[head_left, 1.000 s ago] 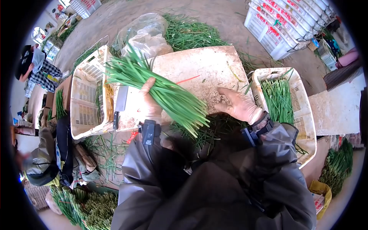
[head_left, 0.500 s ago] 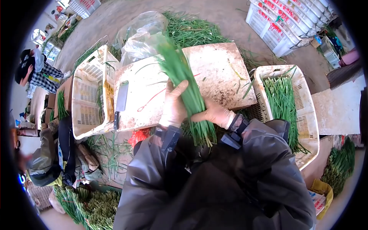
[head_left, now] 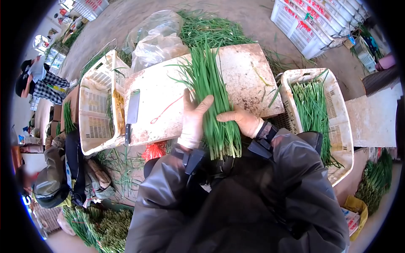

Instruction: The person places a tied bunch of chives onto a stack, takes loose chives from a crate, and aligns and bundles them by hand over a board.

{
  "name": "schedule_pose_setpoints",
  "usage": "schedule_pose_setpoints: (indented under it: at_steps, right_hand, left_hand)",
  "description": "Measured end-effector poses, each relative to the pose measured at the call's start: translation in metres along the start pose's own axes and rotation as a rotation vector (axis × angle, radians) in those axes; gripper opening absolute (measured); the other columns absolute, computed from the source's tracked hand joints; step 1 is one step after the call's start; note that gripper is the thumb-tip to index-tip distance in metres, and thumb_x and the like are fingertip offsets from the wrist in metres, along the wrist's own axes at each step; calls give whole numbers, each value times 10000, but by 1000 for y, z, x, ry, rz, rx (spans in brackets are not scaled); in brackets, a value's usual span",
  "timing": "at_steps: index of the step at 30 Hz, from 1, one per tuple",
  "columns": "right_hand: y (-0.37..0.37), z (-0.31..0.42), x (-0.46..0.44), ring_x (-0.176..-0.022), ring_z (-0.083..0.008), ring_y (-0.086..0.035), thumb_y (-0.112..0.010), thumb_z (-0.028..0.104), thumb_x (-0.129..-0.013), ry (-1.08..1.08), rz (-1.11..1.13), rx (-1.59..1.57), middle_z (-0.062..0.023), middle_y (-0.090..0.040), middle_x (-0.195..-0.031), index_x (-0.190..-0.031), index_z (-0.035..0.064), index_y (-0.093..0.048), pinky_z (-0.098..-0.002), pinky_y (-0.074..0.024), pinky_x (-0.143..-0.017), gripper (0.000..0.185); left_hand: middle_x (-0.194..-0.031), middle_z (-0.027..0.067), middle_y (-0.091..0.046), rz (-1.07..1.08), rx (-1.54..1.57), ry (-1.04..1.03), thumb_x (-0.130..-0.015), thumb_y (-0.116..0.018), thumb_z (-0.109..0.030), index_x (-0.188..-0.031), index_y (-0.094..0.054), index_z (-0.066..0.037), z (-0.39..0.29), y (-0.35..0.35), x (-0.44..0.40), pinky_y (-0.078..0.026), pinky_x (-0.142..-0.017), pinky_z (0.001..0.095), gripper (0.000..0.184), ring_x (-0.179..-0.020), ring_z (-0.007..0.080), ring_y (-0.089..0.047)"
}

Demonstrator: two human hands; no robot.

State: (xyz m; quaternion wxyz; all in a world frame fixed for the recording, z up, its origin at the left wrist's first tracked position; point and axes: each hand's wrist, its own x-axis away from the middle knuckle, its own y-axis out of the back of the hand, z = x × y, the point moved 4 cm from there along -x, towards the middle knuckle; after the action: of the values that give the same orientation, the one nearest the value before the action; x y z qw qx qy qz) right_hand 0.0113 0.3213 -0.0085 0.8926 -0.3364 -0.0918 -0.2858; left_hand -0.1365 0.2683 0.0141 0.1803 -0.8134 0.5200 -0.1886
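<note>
A bunch of long green garlic chives (head_left: 211, 92) stretches from the white board toward my lap, its leafy tips fanned over the board and its pale cut ends nearest me. My gloved left hand (head_left: 193, 118) cups its left side, thumb across the stems and a finger pointing up; the other fingers are partly hidden. From the right, my gloved right hand (head_left: 242, 121) grips the bunch with its thumb on top, its fingers hidden by hand and stems. A cleaver (head_left: 133, 107) with a black handle lies on the board's left part, beside a thin red tie (head_left: 166, 110).
The stained board (head_left: 249, 80) spans my front. An upright crate (head_left: 95, 114) stands left; another crate (head_left: 344, 139) holds chives at right. Loose greens (head_left: 213, 31) and plastic bags (head_left: 156, 44) lie beyond. Stacked crates (head_left: 303, 31) stand far right, a person (head_left: 46, 82) far left.
The blurred, left-leaning bunch has straightened and come to rest with its tips spread on the board. My right hand has shifted slightly up and right along the stems.
</note>
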Motion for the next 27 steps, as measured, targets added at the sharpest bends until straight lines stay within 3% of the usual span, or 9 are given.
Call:
schedule_pose_setpoints:
  at_steps: [1,2,5,10,15,20,23,27]
  right_hand:
    - [0,0,0,-1086,-197,-666,-765,109,-883,11,6,37,-77,-692,-1217,-1382,5,-578,-344,-526,-989,543]
    - [0,1,0,-1082,-194,-664,-771,106,-879,21,13,74,-77,-691,-1214,-1384,3,-577,-342,-527,-983,551]
    - [-1,2,1,-1084,-188,-653,-767,71,-860,19,45,161,-76,-688,-1200,-1398,-6,-560,-338,-523,-987,581]
    - [-4,10,8,-1087,-185,-652,-741,99,-864,-37,107,142,-86,-686,-1202,-1420,-15,-538,-331,-526,-989,603]
    - [-17,27,17,-1141,-198,-643,-743,143,-883,-116,101,215,-119,-675,-1254,-1445,-14,-519,-338,-517,-1009,625]
    - [-22,39,22,-1112,-167,-653,-845,295,-903,26,-22,420,-70,-710,-1214,-1362,2,-608,-345,-535,-981,594]
    - [-27,51,36,-1115,-167,-654,-829,209,-902,297,-83,782,-72,-710,-1212,-1376,-10,-594,-330,-523,-1002,572]
    - [-14,49,42,-1100,-166,-657,-768,98,-905,138,2,667,-82,-710,-1221,-1390,-18,-581,-318,-511,-1018,532]
  left_hand:
    - [-1323,176,-630,29,67,60,-968,-735,-147,-1564,-323,18,0,-2,1,-590,-927,379,744,-1095,254,-679]
    - [-1230,142,-685,61,67,102,-984,-725,-245,-1441,-498,16,7,1,-1,-597,-909,381,573,-1043,246,-699]
    - [-1177,120,-712,145,180,345,-982,-726,-295,-1345,-603,4,15,3,4,-595,-911,373,486,-1020,241,-707]
    - [-1170,138,-726,180,236,509,-918,-725,-223,-1321,-626,7,16,11,5,-586,-932,407,474,-1020,267,-715]
    - [-1181,176,-718,221,309,447,-866,-673,-168,-1319,-611,35,22,14,3,-582,-956,432,500,-1041,313,-710]
    - [-1176,193,-714,127,345,318,-874,-644,-136,-1291,-618,35,12,9,-3,-579,-970,468,452,-1039,341,-709]
    - [-1174,191,-717,87,391,337,-911,-664,-160,-1286,-622,27,10,12,-8,-577,-971,481,421,-1039,341,-710]
    - [-1215,188,-708,142,374,314,-973,-656,-293,-1338,-597,30,15,14,-10,-557,-995,475,491,-1069,332,-699]
